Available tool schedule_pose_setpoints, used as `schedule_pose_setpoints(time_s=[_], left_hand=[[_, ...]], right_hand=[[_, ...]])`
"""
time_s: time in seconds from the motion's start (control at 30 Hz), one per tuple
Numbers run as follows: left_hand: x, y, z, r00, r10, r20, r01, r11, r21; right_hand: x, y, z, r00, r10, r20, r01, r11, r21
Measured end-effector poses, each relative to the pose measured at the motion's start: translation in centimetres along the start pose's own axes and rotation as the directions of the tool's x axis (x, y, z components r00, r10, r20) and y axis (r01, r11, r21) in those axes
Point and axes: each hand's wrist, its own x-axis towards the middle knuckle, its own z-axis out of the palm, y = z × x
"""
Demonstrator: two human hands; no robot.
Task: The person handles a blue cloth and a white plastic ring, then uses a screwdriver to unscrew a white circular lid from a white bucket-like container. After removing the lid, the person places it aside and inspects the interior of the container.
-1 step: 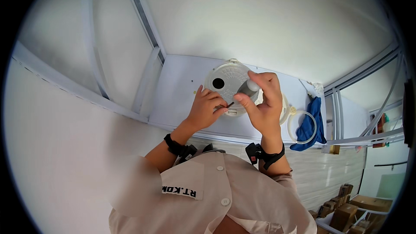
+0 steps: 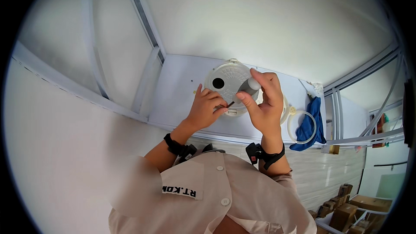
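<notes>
A round, off-white plastic lid-like part (image 2: 225, 76) with a black round spot and small clips at its rim lies under my hands. My right hand (image 2: 265, 104) holds a screwdriver (image 2: 248, 87) by its grey and whitish handle, thumb on one side and fingers curled over the end. The tool is tilted, and its dark shaft points down and left toward the near rim. There my left hand (image 2: 208, 106) rests over the part's near left side, thumb and forefinger pinched together beside the screwdriver tip. What lies between those fingertips is too small to tell.
The part sits on a white table (image 2: 173, 86) with a wall behind it. To the right are a pale plastic ring (image 2: 291, 125) and a blue cloth (image 2: 308, 123). Another pale round piece (image 2: 284, 109) is partly hidden behind my right hand. Cardboard boxes (image 2: 344, 214) stand lower right.
The fingers of my right hand have shifted slightly up and right on the screwdriver handle. My left hand stays where it was.
</notes>
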Motion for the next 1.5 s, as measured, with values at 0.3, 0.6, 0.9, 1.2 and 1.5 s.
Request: schedule_pose_setpoints(time_s=[0.3,0.6,0.9,1.2,1.5], left_hand=[[-0.2,-0.8,0.9,1.0,-0.002,-0.017,0.001,0.998,-0.057],[-0.2,-1.3,2.0,0.993,-0.06,-0.101,0.045,0.987,-0.151],[0.1,-0.4,1.6,0.991,-0.053,-0.119,0.05,0.998,-0.027],[0.4,0.7,1.0,0.996,-0.081,-0.049,0.083,0.996,0.036],[0.1,0.5,0.6,1.0,-0.021,0.006,0.02,0.999,0.03]], right_hand=[[0.4,0.1,0.0,0.996,-0.077,0.043,0.075,0.996,0.057],[-0.6,-0.6,1.3,0.97,0.205,-0.134,-0.139,0.911,0.389],[-1.1,-0.4,-1.2,0.998,0.025,0.057,-0.025,1.0,0.014],[-1.5,-1.3,-1.3,0.994,0.049,0.094,-0.061,0.988,0.138],[-2.8,-0.4,-1.6,0.993,0.11,-0.037,-0.097,0.963,0.25]])
